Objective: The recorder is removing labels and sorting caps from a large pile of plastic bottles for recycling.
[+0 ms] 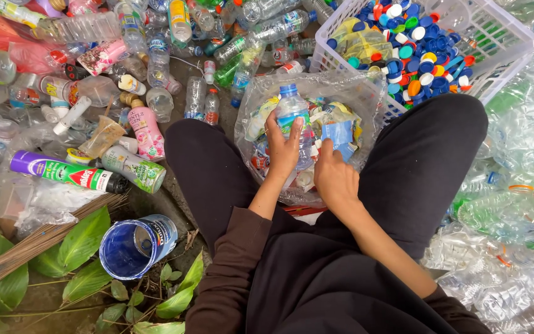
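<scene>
Between the person's two black-trousered knees sat a clear plastic bag full of torn labels and scraps. Over that bag, the left hand was wrapped around a clear plastic bottle with a blue cap, holding it upright by its middle. Just beside it, the right hand was bunched up, and its fingers pinched a blue label that stuck out next to the bottle. You could not tell if the label was off the bottle or still stuck to it.

Behind the bag stood a white basket filled with bottle caps in blue, red, white and green. Off to the person's left lay a big heap of bottles, a pink bottle and a purple spray can among them. Near the left knee lay a blue bucket on its side, by some green leaves. On the right side, squashed clear bottles were piled up.
</scene>
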